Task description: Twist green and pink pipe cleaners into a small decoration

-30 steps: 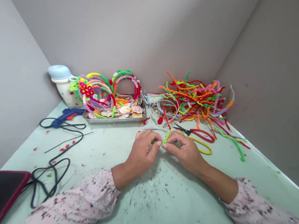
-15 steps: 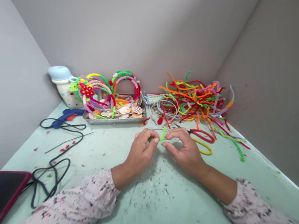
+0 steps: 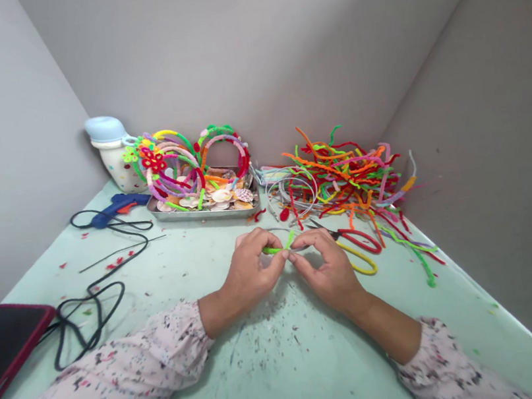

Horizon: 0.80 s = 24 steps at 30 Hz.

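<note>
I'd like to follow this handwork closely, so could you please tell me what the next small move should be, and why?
Probably the right hand should pinch and bend down the upright end of the green fuzzy strip: that end sticks up loose, the left hand steadies the strip, and the right is close beside it.

Lime-green fuzzy stem (image 3: 289,239), bent, one end upward, between left hand (image 3: 255,268) and right hand (image 3: 329,270)

2 hnds (image 3: 254,266) | 1 pr scsrs (image 3: 336,235) | 1 ph. (image 3: 8,348) | 1 gl-gun (image 3: 117,208) | 1 tray (image 3: 205,214)
</note>
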{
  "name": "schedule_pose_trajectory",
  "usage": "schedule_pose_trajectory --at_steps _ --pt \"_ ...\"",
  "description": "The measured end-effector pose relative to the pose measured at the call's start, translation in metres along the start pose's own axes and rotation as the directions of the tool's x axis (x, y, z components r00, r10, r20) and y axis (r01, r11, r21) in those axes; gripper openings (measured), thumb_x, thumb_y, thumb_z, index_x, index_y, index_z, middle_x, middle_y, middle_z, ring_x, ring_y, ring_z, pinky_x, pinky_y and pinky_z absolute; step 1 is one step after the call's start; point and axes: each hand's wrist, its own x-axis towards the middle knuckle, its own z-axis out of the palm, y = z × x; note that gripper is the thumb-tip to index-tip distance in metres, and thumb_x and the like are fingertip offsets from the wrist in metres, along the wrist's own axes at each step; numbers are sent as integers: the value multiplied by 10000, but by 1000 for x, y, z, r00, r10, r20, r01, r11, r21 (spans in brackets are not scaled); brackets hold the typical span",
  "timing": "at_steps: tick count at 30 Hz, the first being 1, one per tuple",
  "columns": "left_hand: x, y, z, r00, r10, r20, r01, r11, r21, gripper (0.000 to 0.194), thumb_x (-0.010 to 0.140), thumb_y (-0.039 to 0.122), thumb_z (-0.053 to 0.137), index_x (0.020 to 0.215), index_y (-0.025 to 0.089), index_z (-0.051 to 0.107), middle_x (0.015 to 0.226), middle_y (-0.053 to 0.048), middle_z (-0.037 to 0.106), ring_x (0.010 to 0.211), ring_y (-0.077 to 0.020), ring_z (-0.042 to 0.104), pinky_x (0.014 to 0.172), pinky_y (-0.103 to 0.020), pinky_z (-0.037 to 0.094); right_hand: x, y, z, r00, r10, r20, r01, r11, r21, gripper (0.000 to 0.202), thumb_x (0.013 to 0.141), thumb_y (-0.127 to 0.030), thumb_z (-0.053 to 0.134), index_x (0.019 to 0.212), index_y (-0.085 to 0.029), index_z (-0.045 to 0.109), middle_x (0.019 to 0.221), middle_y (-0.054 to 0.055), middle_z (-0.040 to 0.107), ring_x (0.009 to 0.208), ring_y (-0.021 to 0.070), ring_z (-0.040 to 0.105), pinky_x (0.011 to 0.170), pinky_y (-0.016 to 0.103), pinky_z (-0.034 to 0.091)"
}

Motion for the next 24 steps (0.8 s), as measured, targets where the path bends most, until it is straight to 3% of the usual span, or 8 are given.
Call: schedule_pose_trajectory --at_steps 24 --pt "0 1 1 997 -72 -11 71 997 -35 137 833 203 507 703 182 470 724 14 515 738 -153 480 731 -310 366 0 -1 0 999 -15 45 18 998 -52 47 840 -201 601 860 -232 572 837 19 610 863 200 535 782 367 445"
